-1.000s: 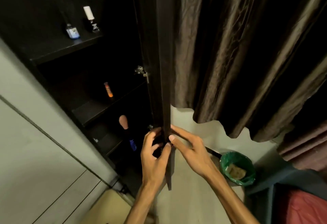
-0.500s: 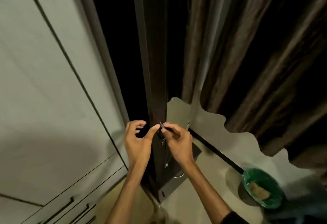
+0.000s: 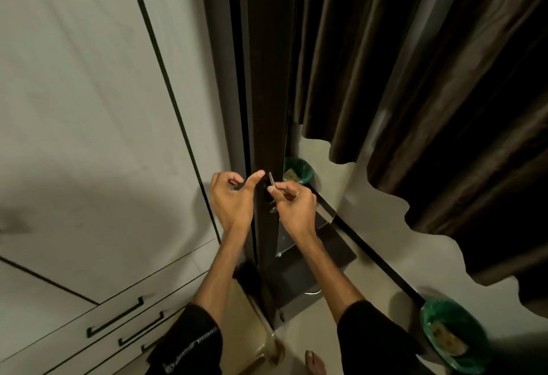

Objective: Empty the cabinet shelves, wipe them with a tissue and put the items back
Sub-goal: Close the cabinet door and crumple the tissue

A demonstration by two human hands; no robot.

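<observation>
Now, through the head camera, I am seeing the right hand [image 3: 292, 207] pinching a small key [image 3: 271, 180] just beside the lock on the dark cabinet door [image 3: 268, 93]. Beside it, the left hand [image 3: 232, 199] is holding nothing, fingers loosely curled, thumb reaching toward the door's edge. I am also spotting a green bin [image 3: 452, 336] on the floor.

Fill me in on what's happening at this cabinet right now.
A person stands at the dark cabinet door, seen edge-on. The right hand pinches a small metal key near the door's lock. The left hand hovers beside the door edge, thumb extended toward it, holding nothing. A green-lined bin sits on the floor.
</observation>
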